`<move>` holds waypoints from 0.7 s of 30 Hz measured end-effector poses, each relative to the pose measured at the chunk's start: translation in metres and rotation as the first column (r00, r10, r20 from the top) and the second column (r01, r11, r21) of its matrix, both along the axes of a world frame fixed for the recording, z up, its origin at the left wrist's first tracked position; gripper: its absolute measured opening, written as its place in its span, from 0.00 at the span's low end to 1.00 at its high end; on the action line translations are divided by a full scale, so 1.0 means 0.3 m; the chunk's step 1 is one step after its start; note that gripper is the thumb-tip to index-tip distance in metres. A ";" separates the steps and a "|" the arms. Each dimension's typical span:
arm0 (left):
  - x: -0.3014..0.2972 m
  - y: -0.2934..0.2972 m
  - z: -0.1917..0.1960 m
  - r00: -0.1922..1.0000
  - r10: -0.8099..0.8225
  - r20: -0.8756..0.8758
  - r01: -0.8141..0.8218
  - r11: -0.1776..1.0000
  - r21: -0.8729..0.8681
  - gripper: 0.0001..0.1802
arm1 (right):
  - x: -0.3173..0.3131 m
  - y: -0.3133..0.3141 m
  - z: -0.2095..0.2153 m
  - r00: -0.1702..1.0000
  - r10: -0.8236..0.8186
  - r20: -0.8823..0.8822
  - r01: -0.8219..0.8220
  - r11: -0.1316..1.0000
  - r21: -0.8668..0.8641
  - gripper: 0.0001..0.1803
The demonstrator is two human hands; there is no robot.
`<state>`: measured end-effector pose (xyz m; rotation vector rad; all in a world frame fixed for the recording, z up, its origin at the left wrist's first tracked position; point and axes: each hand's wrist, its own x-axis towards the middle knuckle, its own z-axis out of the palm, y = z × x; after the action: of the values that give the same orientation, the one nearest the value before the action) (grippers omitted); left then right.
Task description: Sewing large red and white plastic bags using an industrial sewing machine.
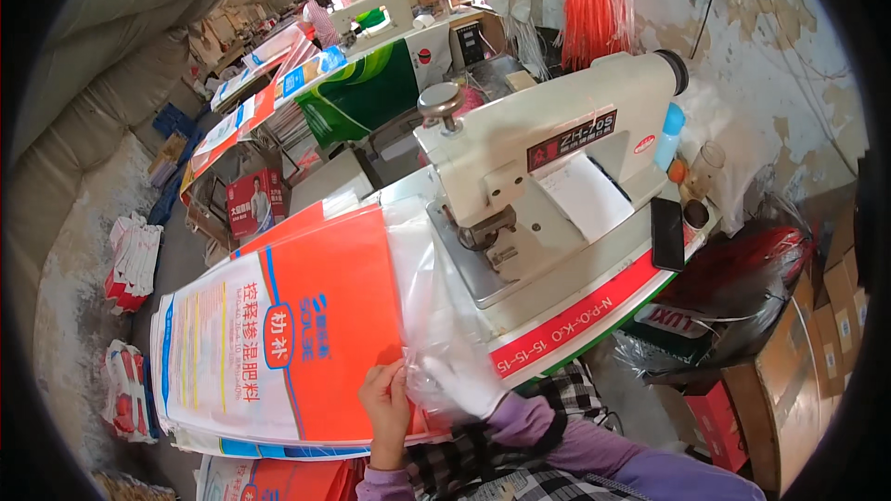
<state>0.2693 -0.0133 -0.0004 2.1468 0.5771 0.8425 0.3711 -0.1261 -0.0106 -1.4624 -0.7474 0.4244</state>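
Note:
An orange and white woven sack (357, 264) lies on top of a stack of sacks, left of a cream industrial sewing machine (557, 148). A clear plastic liner (422, 283) sticks out of the sack's right edge toward the machine bed. Near the sack's front right corner, my bare left hand (385, 408) pinches the liner's edge between thumb and fingers. Close beside it, my right hand (464, 385), in a white glove, grips the crumpled film, which partly covers its fingertips. The presser foot (492, 232) is farther off, apart from both hands.
A dark phone (667, 235) and white paper (585, 195) lie on the machine. Behind it stand a blue bottle (670, 134) and a jar (705, 167). Red strands (599, 5) hang at the back. Cardboard boxes (770, 390) stand right; a person (320, 19) is far off.

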 end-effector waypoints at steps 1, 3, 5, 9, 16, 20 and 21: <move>0.006 0.002 0.004 1.000 -0.002 0.009 0.002 1.000 0.008 0.08 | 0.035 0.007 -0.009 0.998 -0.037 0.047 0.035 0.999 0.032 0.17; 0.015 0.002 -0.004 0.999 -0.034 -0.020 0.035 0.998 0.052 0.08 | 0.067 0.014 -0.021 0.982 0.014 0.190 -0.004 0.998 -0.057 0.16; 0.031 -0.001 -0.003 0.996 -0.090 -0.016 0.092 0.990 0.112 0.08 | 0.064 0.041 -0.069 0.881 0.051 0.471 0.028 0.987 -0.161 0.14; 0.001 0.031 -0.042 0.998 -0.060 0.020 0.061 0.998 -0.024 0.08 | 0.014 0.054 -0.056 0.929 0.326 -0.174 -0.344 0.935 -0.086 0.13; -0.038 0.044 -0.065 0.987 0.137 0.089 -0.137 0.990 -0.005 0.05 | -0.049 0.019 -0.021 0.853 0.137 -0.503 -0.200 0.977 -0.072 0.17; -0.066 0.066 -0.063 0.931 0.271 0.243 -0.127 0.867 -0.482 0.06 | 0.026 -0.063 -0.163 0.950 0.096 0.296 0.057 0.882 -0.468 0.12; -0.070 0.067 -0.068 0.883 0.315 0.347 -0.063 0.814 -0.578 0.05 | 0.028 -0.070 -0.183 0.943 0.108 0.314 0.047 0.892 -0.450 0.07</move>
<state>0.2484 0.0067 -0.0210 1.3298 0.7108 1.0686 0.3794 -0.1472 -0.0655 -1.9981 -0.9861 0.3964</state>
